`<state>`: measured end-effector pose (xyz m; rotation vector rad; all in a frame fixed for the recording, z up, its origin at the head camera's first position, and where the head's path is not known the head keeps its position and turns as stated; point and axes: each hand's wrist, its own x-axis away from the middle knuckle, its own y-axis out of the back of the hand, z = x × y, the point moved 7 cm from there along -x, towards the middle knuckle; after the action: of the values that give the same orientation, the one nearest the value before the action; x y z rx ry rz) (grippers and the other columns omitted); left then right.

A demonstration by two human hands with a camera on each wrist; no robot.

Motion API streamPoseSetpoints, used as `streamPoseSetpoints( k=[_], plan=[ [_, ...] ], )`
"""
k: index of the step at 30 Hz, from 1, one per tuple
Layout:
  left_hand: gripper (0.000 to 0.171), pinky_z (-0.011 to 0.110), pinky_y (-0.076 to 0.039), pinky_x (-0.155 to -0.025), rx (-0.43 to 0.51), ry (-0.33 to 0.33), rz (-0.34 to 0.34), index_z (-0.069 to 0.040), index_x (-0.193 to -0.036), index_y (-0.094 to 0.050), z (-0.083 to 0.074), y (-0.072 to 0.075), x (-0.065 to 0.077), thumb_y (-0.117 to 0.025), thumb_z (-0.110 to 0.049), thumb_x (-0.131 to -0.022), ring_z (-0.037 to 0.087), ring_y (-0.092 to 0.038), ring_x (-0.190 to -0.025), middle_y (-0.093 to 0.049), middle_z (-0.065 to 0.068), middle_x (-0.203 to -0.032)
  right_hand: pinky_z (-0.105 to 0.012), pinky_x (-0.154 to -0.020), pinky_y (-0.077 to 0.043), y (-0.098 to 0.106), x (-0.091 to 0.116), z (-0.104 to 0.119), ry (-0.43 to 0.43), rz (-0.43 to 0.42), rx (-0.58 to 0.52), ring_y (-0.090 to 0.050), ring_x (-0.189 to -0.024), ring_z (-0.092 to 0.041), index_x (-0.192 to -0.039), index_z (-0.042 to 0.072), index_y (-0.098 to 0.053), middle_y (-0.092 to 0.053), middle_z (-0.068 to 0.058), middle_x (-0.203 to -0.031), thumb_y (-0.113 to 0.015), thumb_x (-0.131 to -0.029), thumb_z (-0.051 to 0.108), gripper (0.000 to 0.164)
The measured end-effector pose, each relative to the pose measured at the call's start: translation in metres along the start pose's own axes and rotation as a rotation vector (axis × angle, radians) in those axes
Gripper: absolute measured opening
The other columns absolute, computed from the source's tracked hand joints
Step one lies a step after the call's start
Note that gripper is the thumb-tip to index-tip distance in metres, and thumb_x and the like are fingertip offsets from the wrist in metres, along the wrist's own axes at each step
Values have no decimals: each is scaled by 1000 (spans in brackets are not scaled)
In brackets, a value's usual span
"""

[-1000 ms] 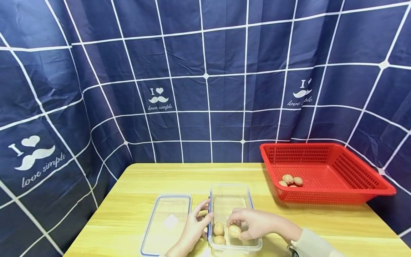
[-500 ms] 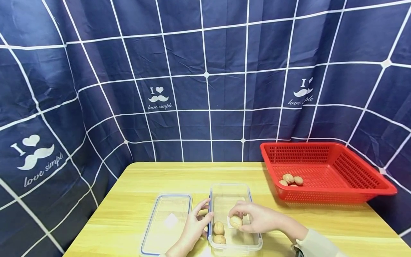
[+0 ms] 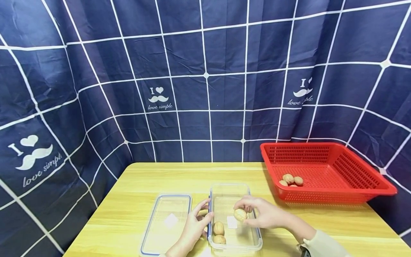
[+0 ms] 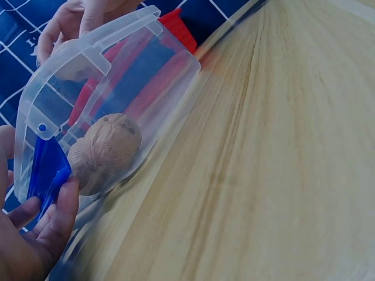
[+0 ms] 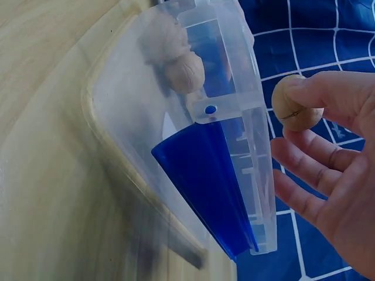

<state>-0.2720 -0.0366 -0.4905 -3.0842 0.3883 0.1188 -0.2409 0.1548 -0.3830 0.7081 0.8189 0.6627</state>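
Note:
A walnut point(image 3: 240, 215) is pinched between the thumb and fingers of my right hand point(image 3: 261, 214), above the right part of a clear plastic food container point(image 3: 236, 247). In the right wrist view this walnut point(image 5: 296, 105) shows beyond the container's rim. My left hand point(image 3: 194, 225) holds the container's left side, its fingers and thumb about the blue side latch point(image 4: 48, 170) in the left wrist view. Two more walnuts point(image 3: 219, 228) lie inside at the near left corner. On the container's floor a white square label point(image 3: 232, 222) is visible.
Left of the container lies its clear lid point(image 3: 167, 225) with a blue seal. A red plastic basket point(image 3: 334, 196) stands at the back right, several walnuts point(image 3: 288, 179) in its near left corner. Behind the wooden table point(image 3: 179, 175) hangs a dark blue checked curtain point(image 3: 224, 125).
My right hand has lifted the walnut from low in the container and carried it away from me and slightly right. The left hand keeps its place at the container's side.

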Motion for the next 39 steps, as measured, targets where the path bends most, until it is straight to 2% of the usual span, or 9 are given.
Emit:
streamPoseSetpoints(
  k=[5, 9, 15, 21, 29, 35, 39],
  plan=[
    [50, 21, -52, -41, 1, 7, -1, -13, -136, -46, 1, 0, 0, -63, -18, -89, 11, -52, -70, -44, 14, -125, -27, -66, -54, 6, 3, -2, 4, -45, -34, -55, -82, -10, -112, 10, -58, -60, -2, -102, -72, -74, 3, 42],
    [50, 21, -52, -41, 2, 3, -1, -18, -135, -48, 0, 0, 2, -65, -22, -88, 11, -53, -72, -44, 13, -125, -28, -64, -54, 15, 5, -4, -10, -89, -35, -55, -81, -9, -113, 11, -58, -60, 1, -99, -72, -74, 0, 43],
    [51, 21, -52, -41, -9, -3, -8, -18, -134, -48, 0, 1, 2, -66, -24, -87, 13, -55, -74, -44, 12, -124, -31, -62, -54, 36, 2, 14, -44, -166, -14, -56, -77, -16, -109, 6, -60, -62, -6, -95, -71, -70, -8, 43],
    [51, 21, -52, -41, -12, -1, -10, -18, -134, -49, 1, 1, 3, -66, -25, -87, 12, -55, -72, -45, 12, -124, -30, -66, -53, 41, 18, -13, -122, -190, -14, -56, -81, -13, -112, 7, -60, -62, -2, -102, -74, -75, 1, 40],
    [51, 20, -52, -42, -25, 1, -2, -19, -135, -48, 2, 0, 2, -65, -25, -87, 15, -55, -77, -43, 12, -125, -29, -68, -51, 56, 26, -18, -119, -230, -41, -55, -83, -12, -115, 9, -58, -61, -1, -103, -73, -76, 0, 42],
    [50, 21, -53, -42, -26, 1, -3, -20, -134, -49, 2, 1, 2, -65, -23, -87, 15, -55, -77, -43, 12, -125, -26, -67, -53, 70, 35, -28, -260, -260, -114, -57, -84, -13, -115, 10, -58, -61, -1, -98, -72, -79, 5, 39],
    [49, 23, -53, -42, -20, 1, -5, -21, -134, -49, 1, 1, 1, -65, -23, -88, 13, -55, -75, -44, 11, -124, -26, -67, -52, 81, 41, -31, -337, -299, -42, -58, -81, -11, -115, 13, -58, -61, 2, -91, -73, -80, 11, 39]
  ],
)
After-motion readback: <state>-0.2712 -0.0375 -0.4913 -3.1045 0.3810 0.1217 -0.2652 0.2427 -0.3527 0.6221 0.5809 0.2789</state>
